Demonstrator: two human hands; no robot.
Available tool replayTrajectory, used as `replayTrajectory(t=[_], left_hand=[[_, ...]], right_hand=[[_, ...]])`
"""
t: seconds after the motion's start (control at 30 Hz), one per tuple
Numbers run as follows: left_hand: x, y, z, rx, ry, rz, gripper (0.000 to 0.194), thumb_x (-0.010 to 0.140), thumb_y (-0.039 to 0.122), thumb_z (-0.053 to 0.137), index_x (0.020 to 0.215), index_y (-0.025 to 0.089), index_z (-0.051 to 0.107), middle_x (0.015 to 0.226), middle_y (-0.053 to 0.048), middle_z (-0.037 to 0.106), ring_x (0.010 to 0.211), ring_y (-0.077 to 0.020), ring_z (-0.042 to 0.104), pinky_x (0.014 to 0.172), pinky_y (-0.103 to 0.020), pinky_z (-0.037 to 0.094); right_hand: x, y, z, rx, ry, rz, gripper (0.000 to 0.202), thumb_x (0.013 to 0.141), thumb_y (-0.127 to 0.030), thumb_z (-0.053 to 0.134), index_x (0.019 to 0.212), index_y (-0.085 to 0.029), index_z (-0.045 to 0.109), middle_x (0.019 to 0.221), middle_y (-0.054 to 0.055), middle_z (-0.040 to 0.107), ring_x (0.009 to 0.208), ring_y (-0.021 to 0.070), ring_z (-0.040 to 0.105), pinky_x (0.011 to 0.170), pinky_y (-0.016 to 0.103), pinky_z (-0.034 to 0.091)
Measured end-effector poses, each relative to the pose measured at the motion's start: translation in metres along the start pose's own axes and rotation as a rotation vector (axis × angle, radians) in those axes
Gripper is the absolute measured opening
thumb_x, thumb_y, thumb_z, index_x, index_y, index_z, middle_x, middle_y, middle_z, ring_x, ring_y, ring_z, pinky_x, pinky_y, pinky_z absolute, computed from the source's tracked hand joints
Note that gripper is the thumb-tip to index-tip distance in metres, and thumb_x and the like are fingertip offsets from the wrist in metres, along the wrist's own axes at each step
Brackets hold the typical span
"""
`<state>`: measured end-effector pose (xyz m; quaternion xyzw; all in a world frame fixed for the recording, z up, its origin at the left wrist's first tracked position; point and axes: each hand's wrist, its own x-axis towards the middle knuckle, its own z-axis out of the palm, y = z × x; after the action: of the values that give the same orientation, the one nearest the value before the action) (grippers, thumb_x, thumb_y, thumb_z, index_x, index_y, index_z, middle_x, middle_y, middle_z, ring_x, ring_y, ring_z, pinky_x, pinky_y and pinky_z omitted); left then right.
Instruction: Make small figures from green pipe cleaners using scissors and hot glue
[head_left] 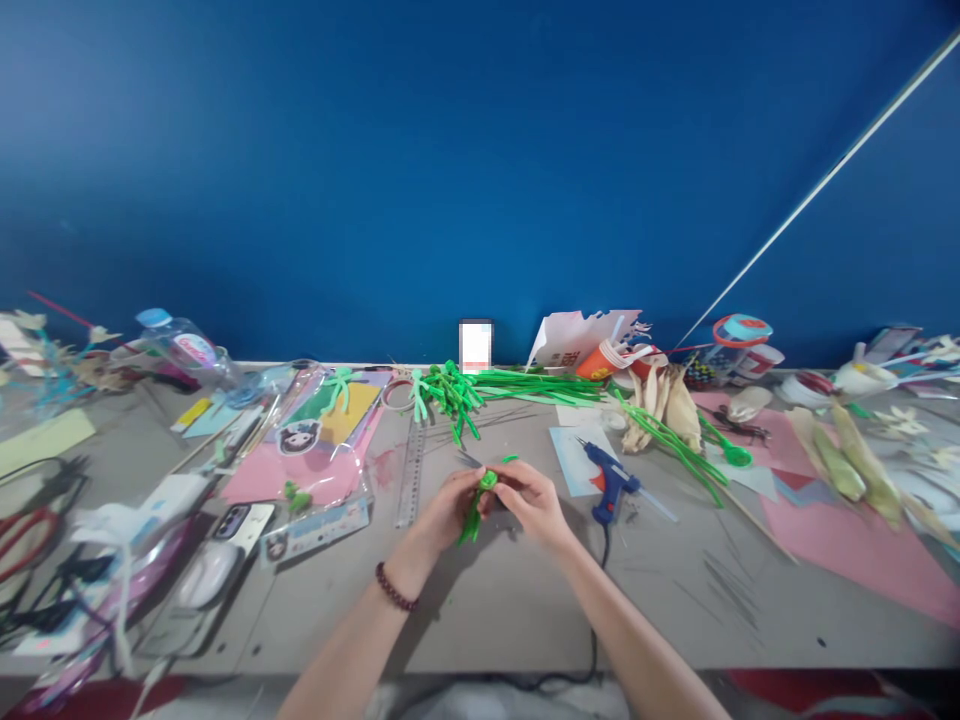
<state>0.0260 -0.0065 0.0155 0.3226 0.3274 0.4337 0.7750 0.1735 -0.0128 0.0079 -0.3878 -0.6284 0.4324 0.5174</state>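
Over the middle of the table, my left hand [452,503] is closed around a bundle of green pipe cleaners [470,522]. The bundle has a small round coil at its top, and its strands hang down below my fingers. My right hand [534,502] pinches the coil's right side with thumb and fingertips. A thin dark shaft pokes out just beyond my left fingers; what it belongs to is hidden. A short green piece [511,459] lies just past my right fingers.
Right of my hands lies a blue glue gun [615,487], its cord running to the front edge. Green stems [536,386] and bent green pieces [448,392] lie at the back. To the left are a ruler [409,480], plastic-wrapped coloured sheets [300,470] and a phone [251,522].
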Motion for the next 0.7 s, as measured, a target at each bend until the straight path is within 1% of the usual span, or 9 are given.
replayTrajectory(t=[0.1, 0.17, 0.23, 0.3, 0.43, 0.5, 0.57, 0.7], left_hand=[[0.0000, -0.0001, -0.0002, 0.004, 0.001, 0.011, 0.033, 0.073, 0.043, 0.064, 0.062, 0.013, 0.058, 0.049, 0.002, 0.045, 0.047, -0.0092, 0.044, 0.048, -0.022, 0.035], [-0.0003, -0.0001, 0.0004, 0.043, 0.009, 0.030, 0.034, 0.073, 0.045, 0.065, 0.063, 0.013, 0.058, 0.050, 0.002, 0.046, 0.047, -0.0090, 0.043, 0.048, -0.022, 0.035], [-0.0003, -0.0004, 0.0008, 0.095, 0.014, 0.051, 0.037, 0.072, 0.048, 0.064, 0.063, 0.012, 0.059, 0.051, 0.001, 0.048, 0.048, -0.0090, 0.043, 0.049, -0.022, 0.035], [0.0000, -0.0014, 0.0006, 0.129, 0.023, 0.072, 0.040, 0.072, 0.051, 0.063, 0.063, 0.012, 0.059, 0.052, 0.001, 0.049, 0.048, -0.0091, 0.044, 0.049, -0.023, 0.034], [0.0014, -0.0043, -0.0016, 0.180, 0.098, 0.123, 0.041, 0.072, 0.053, 0.064, 0.067, 0.013, 0.059, 0.053, 0.002, 0.049, 0.048, -0.0089, 0.042, 0.049, -0.023, 0.033], [0.0022, -0.0055, -0.0029, 0.267, 0.121, 0.192, 0.040, 0.072, 0.052, 0.064, 0.066, 0.013, 0.059, 0.052, 0.003, 0.047, 0.050, -0.0089, 0.042, 0.051, -0.023, 0.032], [0.0032, -0.0065, -0.0040, 0.366, 0.119, 0.249, 0.042, 0.073, 0.054, 0.062, 0.064, 0.013, 0.058, 0.051, 0.003, 0.045, 0.051, -0.0090, 0.041, 0.051, -0.023, 0.031], [0.0049, -0.0071, -0.0053, 0.458, 0.124, 0.260, 0.050, 0.072, 0.063, 0.056, 0.060, 0.014, 0.056, 0.048, 0.004, 0.042, 0.047, -0.0094, 0.037, 0.049, -0.024, 0.028]], right_hand=[[-0.0001, 0.0009, 0.0020, 0.112, -0.039, 0.068, 0.028, 0.079, -0.039, 0.062, 0.101, -0.021, 0.068, 0.084, 0.005, 0.062, 0.064, 0.0154, 0.061, 0.058, 0.029, 0.053], [0.0002, 0.0017, 0.0029, 0.146, -0.044, 0.086, 0.028, 0.079, -0.038, 0.063, 0.100, -0.021, 0.068, 0.085, 0.005, 0.059, 0.063, 0.0145, 0.061, 0.057, 0.028, 0.054], [0.0004, 0.0025, 0.0031, 0.114, -0.022, 0.066, 0.026, 0.079, -0.036, 0.063, 0.099, -0.021, 0.069, 0.084, 0.005, 0.058, 0.066, 0.0143, 0.060, 0.060, 0.027, 0.054], [0.0002, 0.0030, 0.0031, 0.042, 0.021, 0.030, 0.027, 0.079, -0.034, 0.063, 0.102, -0.021, 0.068, 0.082, 0.004, 0.057, 0.069, 0.0145, 0.058, 0.063, 0.027, 0.053], [-0.0011, 0.0017, 0.0041, -0.048, 0.100, -0.027, 0.024, 0.080, -0.030, 0.062, 0.102, -0.022, 0.068, 0.086, 0.006, 0.059, 0.072, 0.0153, 0.057, 0.065, 0.027, 0.052], [-0.0014, 0.0009, 0.0044, -0.044, 0.105, -0.031, 0.023, 0.080, -0.031, 0.062, 0.100, -0.021, 0.069, 0.093, 0.008, 0.060, 0.077, 0.0166, 0.059, 0.068, 0.028, 0.052], [-0.0010, 0.0015, 0.0040, -0.019, 0.100, -0.017, 0.023, 0.080, -0.032, 0.063, 0.099, -0.022, 0.071, 0.096, 0.009, 0.061, 0.083, 0.0181, 0.060, 0.072, 0.029, 0.052], [0.0012, 0.0067, 0.0026, 0.037, 0.088, 0.014, 0.021, 0.080, -0.035, 0.063, 0.094, -0.023, 0.074, 0.093, 0.007, 0.064, 0.088, 0.0191, 0.061, 0.078, 0.030, 0.051]])
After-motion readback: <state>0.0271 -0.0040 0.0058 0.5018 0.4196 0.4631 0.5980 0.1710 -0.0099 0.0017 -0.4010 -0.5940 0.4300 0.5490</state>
